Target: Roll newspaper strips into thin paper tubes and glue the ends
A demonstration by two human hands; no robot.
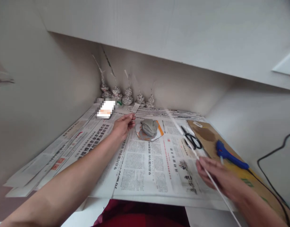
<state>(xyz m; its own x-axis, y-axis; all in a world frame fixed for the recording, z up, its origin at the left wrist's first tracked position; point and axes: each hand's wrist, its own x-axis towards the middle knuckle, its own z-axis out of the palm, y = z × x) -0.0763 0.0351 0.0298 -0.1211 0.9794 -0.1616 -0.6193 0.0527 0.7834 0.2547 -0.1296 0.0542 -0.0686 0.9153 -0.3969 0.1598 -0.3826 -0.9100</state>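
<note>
My right hand (214, 173) is closed around a thin white rolled-paper stick (212, 181). The stick slants from near the back of the table down past the front edge, and its far end is blurred by motion. My left hand (124, 125) is pinched beside a grey lump of cloth or clay (149, 126), which sits on a small white and orange piece of card (161, 130). What lies between the left fingertips is too small to make out. Just beyond them is a short pale strip (135, 107).
Several woven paper gourds (128, 96) stand along the back wall, with paper sticks (170, 113) lying beside them. A phone (105, 109) lies back left. Scissors (192, 140) and a blue glue gun (231, 156) with a black cord are at right. Newspaper (140, 170) covers the table.
</note>
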